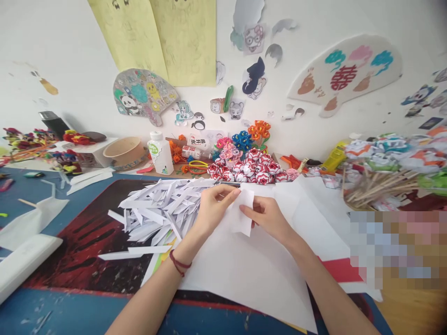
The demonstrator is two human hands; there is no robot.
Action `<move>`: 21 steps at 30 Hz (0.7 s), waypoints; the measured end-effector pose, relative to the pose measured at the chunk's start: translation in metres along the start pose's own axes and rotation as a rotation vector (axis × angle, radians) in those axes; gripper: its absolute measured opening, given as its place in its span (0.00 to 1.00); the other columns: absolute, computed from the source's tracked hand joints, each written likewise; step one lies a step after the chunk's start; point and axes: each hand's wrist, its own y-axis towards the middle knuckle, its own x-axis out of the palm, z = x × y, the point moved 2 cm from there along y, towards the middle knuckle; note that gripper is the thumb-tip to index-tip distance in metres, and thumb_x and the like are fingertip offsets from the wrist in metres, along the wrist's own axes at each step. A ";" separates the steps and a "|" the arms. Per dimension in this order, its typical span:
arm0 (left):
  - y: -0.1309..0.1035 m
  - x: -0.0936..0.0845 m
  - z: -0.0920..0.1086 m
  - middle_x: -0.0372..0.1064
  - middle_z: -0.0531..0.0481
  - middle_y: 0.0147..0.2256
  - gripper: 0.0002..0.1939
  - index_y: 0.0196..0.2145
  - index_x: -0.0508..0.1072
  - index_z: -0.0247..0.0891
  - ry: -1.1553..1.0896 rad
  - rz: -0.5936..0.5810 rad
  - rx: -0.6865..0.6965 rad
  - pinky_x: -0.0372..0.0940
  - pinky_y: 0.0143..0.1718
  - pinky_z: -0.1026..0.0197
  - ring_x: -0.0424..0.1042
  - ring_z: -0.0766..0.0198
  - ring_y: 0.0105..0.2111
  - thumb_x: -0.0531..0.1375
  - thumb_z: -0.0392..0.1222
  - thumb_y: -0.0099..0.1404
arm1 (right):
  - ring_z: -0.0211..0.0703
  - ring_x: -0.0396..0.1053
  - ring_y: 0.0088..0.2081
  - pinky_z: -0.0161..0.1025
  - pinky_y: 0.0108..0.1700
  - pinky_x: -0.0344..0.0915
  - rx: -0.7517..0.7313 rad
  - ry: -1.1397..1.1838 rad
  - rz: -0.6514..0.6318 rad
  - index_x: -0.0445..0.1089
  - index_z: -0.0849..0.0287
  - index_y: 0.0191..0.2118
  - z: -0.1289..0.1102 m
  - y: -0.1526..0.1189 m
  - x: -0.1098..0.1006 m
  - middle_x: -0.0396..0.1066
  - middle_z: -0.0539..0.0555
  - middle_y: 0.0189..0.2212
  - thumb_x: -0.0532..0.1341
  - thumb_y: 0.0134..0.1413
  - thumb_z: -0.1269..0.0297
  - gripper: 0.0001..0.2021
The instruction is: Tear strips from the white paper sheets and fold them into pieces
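A small piece of white paper [246, 211] is held up between both hands, over large white sheets [251, 279] on the table. My left hand [215, 207] pinches its upper left edge with thumb and fingers. From the other side, my right hand [267, 215] grips its right edge, thumb in front and fingers behind. A red cord bracelet [179, 264] circles my left wrist. To the left of my left hand lies a heap of folded white paper strips [153, 209], with two loose strips [134, 252] in front of it.
Red-and-white paper flowers [253, 167], a white bottle [160, 153] and a round basin [125, 151] line the wall. At right is a bundle of wooden sticks [375, 190]. A dark mat [94, 232] covers part of the blue table [87, 309]; a white box [28, 263] lies left.
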 end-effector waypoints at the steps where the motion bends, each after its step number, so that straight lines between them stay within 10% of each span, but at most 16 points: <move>1: 0.000 0.000 -0.001 0.75 0.46 0.33 0.16 0.33 0.76 0.33 -0.016 -0.018 -0.023 0.63 0.33 0.64 0.71 0.62 0.33 0.60 0.51 0.60 | 0.38 0.68 0.23 0.33 0.21 0.64 -0.008 -0.016 0.005 0.72 0.62 0.31 -0.001 -0.001 0.000 0.71 0.50 0.23 0.62 0.51 0.58 0.11; 21: 0.000 0.000 -0.004 0.74 0.46 0.29 0.14 0.30 0.76 0.33 0.105 -0.045 -0.042 0.62 0.29 0.64 0.69 0.64 0.29 0.61 0.48 0.60 | 0.38 0.64 0.24 0.33 0.24 0.60 -0.028 0.026 0.034 0.70 0.62 0.29 0.005 0.000 -0.002 0.68 0.50 0.23 0.62 0.52 0.54 0.14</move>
